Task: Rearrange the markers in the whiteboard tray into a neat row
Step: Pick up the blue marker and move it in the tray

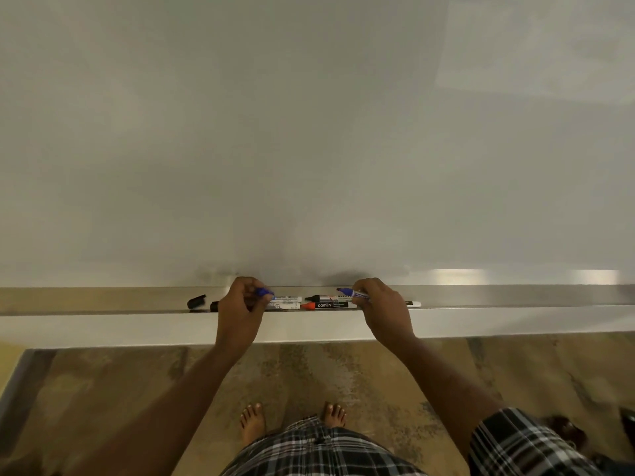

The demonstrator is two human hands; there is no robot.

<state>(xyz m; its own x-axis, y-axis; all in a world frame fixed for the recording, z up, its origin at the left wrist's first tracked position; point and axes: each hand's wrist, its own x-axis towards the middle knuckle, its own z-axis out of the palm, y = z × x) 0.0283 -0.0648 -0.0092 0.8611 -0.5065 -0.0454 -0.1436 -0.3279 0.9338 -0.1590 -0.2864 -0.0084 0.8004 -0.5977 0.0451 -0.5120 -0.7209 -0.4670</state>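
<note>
My left hand [240,304] is closed on a blue marker [264,292] whose blue end sticks out to the right. In my right hand [379,302] is a second blue-capped marker [350,293], its cap pointing left. Both hands hover over the metal whiteboard tray [515,297]. Between them lie a white marker [285,302], a black-capped grey marker [326,298] and a red-capped black "camlin" marker [324,305]. A black cap or short marker [196,301] lies at the left, and another black end [214,306] pokes out beside my left hand. A white marker end [414,304] shows behind my right hand.
The whiteboard [309,132] fills the view above the tray. Below the tray's white front edge [103,329] lies a mottled brown floor [103,389] with the person's bare feet [252,420] and a plaid garment.
</note>
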